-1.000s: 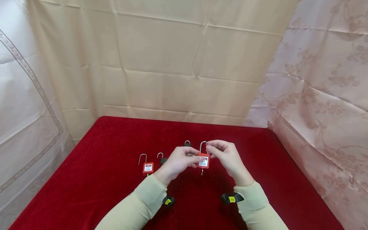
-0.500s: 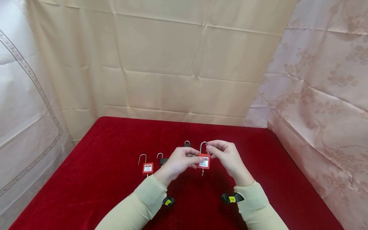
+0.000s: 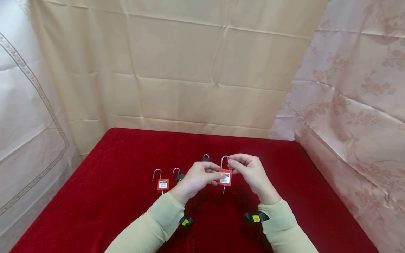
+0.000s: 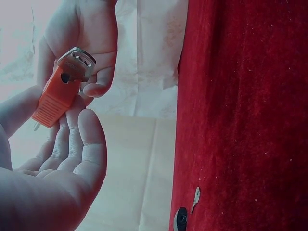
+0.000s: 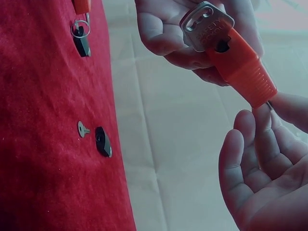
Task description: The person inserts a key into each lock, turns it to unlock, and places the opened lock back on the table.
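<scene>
Held upright above the table is a red padlock [image 3: 225,179] with a white label and a tall silver shackle. My left hand [image 3: 199,175] pinches its body between thumb and fingers. At the upper right, my right hand [image 3: 249,172] pinches the shackle near its right leg. A flat metal key [image 5: 208,26] sticks out of the padlock's underside in the right wrist view; the left wrist view shows the same key [image 4: 77,65]. Whether the shackle's right leg sits in the body cannot be told, as fingers cover part of it.
Left of my hands lies another red padlock [image 3: 162,184], its shackle swung out. A dark padlock [image 3: 180,176] is partly behind my left wrist, and another dark padlock [image 3: 206,159] lies farther back. A loose key [image 5: 83,129] rests near it on the red cloth [image 3: 110,168].
Both hands and the held red padlock have shifted very slightly to the right. The grips look the same, and the other padlocks stay where they were.
</scene>
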Demonstrator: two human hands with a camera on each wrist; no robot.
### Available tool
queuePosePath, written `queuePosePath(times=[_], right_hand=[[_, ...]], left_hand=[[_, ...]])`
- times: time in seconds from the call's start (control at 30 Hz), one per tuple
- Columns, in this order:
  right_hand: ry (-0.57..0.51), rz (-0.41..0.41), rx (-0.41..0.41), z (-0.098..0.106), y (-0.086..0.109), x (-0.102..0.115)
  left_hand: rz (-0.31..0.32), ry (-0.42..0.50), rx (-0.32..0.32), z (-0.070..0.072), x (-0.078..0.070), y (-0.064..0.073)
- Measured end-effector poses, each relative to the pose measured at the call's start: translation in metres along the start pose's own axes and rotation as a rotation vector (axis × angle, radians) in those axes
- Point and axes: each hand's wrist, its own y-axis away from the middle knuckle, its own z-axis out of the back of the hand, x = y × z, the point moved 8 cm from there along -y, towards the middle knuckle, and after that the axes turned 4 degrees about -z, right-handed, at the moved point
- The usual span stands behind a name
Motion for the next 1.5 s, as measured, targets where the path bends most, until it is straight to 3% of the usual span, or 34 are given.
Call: queuePosePath(times=[0.43, 1.0, 1.5], right_hand=[[0.007, 0.015, -0.02, 0.002, -0.001, -0.001], [-0.025, -0.006, -0.084, 0.012, -0.001, 0.0], [-0.001, -0.011, -0.055, 0.013, -0.002, -0.002]], left_hand=[[0.0, -0.006, -0.004, -0.002, -0.001, 0.0], [-0.003, -0.033, 0.042, -0.011, 0.0, 0.002], [-0.013, -0.053, 0.037, -0.007, 0.004, -0.001]])
